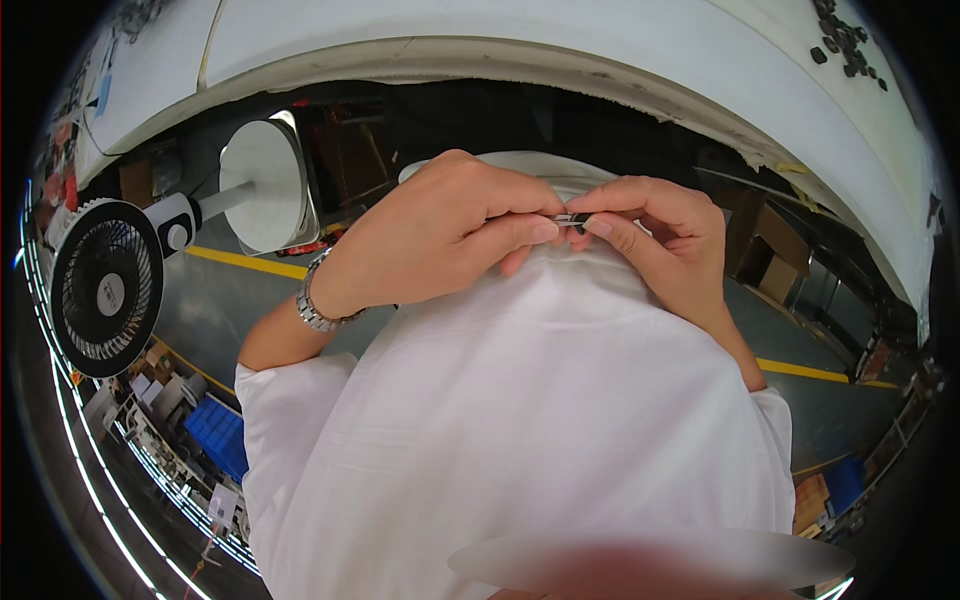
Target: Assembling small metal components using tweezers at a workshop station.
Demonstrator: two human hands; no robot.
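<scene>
Both my hands are raised in front of my white shirt, just below the table's edge, with their fingertips almost meeting. My left hand (445,230), a metal-band watch on its wrist, pinches a thin silvery metal tool (567,218) between thumb and forefinger. Most of that tool is hidden by the fingers, and its kind cannot be told. In the thumb and fingertips of my right hand (665,222) is a small black piece (581,219). The tool's tip touches or lies right beside this piece.
A white worktable (480,22) curves across the far side, its front edge ragged. Several small black pieces (850,52) are scattered at its far right. On the left stand a black fan (108,288) and a round white stool (262,190). An open cardboard box (775,250) sits under the table.
</scene>
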